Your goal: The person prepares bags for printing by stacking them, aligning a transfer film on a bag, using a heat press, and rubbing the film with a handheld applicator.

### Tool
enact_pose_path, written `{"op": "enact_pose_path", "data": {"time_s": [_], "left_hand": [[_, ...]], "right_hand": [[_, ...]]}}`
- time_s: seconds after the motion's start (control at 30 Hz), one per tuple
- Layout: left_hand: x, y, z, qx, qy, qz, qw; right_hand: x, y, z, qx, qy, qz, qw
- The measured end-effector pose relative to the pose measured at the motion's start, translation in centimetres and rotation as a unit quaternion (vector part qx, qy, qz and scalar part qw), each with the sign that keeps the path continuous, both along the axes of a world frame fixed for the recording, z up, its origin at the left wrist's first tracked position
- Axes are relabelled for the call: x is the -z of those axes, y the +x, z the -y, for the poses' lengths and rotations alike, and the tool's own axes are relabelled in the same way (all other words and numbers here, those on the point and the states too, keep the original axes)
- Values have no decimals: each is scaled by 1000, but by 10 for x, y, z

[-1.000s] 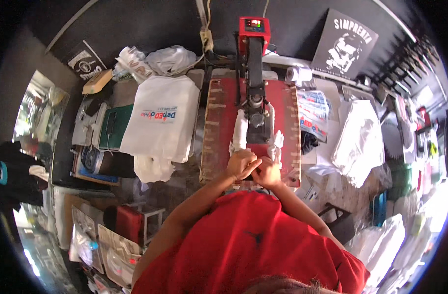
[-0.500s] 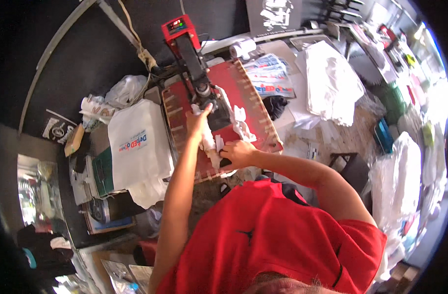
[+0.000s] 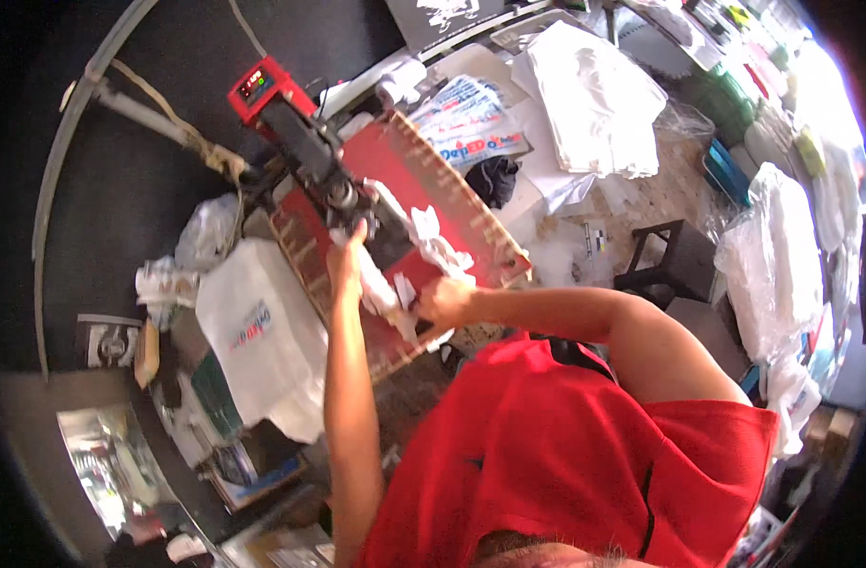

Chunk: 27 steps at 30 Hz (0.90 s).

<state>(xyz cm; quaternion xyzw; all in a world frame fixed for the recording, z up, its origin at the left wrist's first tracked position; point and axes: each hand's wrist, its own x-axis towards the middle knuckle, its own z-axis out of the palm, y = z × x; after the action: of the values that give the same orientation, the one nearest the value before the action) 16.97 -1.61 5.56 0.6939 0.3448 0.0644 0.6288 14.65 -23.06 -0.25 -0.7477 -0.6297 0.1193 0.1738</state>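
- Left arm stretches nearly straight up the picture, its hand (image 3: 346, 257) raised ahead, fingers curled in a loose grip.
- Right arm bends sharply at the elbow, forearm reaching leftward; right hand (image 3: 442, 301) is closed, near the left wrist.

One head-worn fisheye view looks steeply down, tilted, close over the red press (image 3: 395, 218).

Fingers of the left hand (image 3: 346, 257) lie partly under the black press arm (image 3: 305, 142); grip not discernible. The right hand (image 3: 442, 301) covers part of the white cloth (image 3: 431, 241). The red platen (image 3: 404, 180) is hidden beneath cloth and hands; items at the lower left rim are blurred beyond telling
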Motion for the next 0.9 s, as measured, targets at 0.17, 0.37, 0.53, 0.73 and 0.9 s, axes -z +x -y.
{"op": "enact_pose_path", "data": {"time_s": [0.17, 0.37, 0.53, 0.73, 0.9], "left_hand": [[3, -2, 11, -25, 80, 22, 996], [2, 3, 13, -42, 97, 26, 994], [1, 4, 1, -18, 7, 16, 1000], [9, 12, -21, 49, -116, -7, 992], [2, 7, -15, 76, -206, 12, 975]], "right_hand": [[12, -1, 2, -14, 139, 21, 990], [13, -2, 2, 4, 152, 16, 988], [11, -4, -1, 21, 126, 20, 992], [14, -4, -7, 52, 56, 31, 997], [12, -4, -9, 39, 84, 68, 993]]}}
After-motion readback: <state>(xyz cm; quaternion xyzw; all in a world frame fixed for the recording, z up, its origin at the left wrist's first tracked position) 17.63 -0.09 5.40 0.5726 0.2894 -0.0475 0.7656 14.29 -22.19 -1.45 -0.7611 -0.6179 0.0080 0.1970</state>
